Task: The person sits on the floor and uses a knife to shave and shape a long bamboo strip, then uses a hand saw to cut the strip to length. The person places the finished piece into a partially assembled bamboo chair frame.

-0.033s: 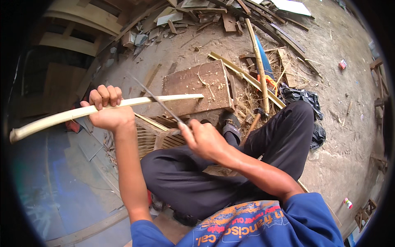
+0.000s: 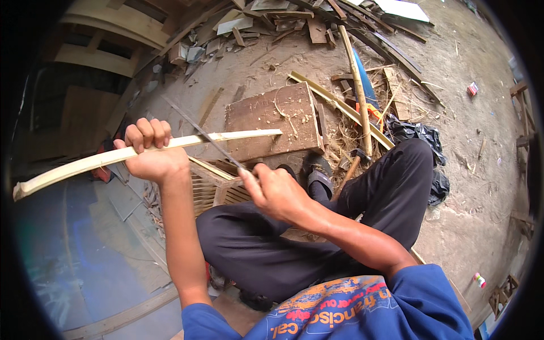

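My left hand [image 2: 153,150] is wrapped round a long, pale, slightly curved split bamboo strip [image 2: 73,166]. One end reaches out to the far left; the other lies over a brown wooden block [image 2: 269,116]. In my right hand [image 2: 277,192] is a long, thin grey metal blade [image 2: 187,117], its handle mostly hidden by my fingers. Slanting up and left, the blade crosses the strip between my left hand and the block. Pale shavings [image 2: 289,122] lie on top of the block.
Beside the block are a slatted wooden crate [image 2: 221,192], a hammer [image 2: 348,175], a long pole [image 2: 358,85] and a blue saw blade [image 2: 365,82]. Black plastic bags [image 2: 419,136] lie by my knee. Scrap wood [image 2: 317,28] is heaped at the back.
My right hand and the blade have shifted slightly to the left, and the blade's tip reaches farther up-left. The strip and my left hand have moved very little.
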Motion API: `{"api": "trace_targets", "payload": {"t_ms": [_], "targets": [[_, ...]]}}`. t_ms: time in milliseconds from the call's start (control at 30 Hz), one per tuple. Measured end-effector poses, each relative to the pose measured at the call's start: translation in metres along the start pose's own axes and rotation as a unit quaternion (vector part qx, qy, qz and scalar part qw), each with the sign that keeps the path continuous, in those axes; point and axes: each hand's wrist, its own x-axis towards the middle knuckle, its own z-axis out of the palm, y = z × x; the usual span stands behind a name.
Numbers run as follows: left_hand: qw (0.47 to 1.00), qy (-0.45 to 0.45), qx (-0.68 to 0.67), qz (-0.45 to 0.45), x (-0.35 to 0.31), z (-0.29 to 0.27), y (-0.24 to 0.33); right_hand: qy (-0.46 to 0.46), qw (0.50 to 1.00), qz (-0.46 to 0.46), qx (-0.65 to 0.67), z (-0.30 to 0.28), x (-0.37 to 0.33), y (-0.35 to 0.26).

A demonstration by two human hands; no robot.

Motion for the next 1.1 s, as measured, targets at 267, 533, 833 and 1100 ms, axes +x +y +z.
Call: {"api": "trace_targets", "payload": {"t_ms": [267,533,833,1100], "targets": [[1.0,0.0,-0.021,0.0,-0.015,-0.008,0.011,0.022,0.998,0.011,-0.055,0.012,0.012,0.008],[1.0,0.002,0.0,-0.006,-0.021,-0.011,0.012,0.035,0.996,-0.007,-0.078,0.011,0.007,0.015],[1.0,0.001,0.005,-0.003,-0.019,-0.007,0.011,0.023,0.992,0.014,-0.12,-0.003,0.013,0.024],[1.0,0.005,0.019,0.003,-0.015,-0.005,0.008,-0.004,0.992,0.02,-0.125,-0.015,0.024,0.037]]}}
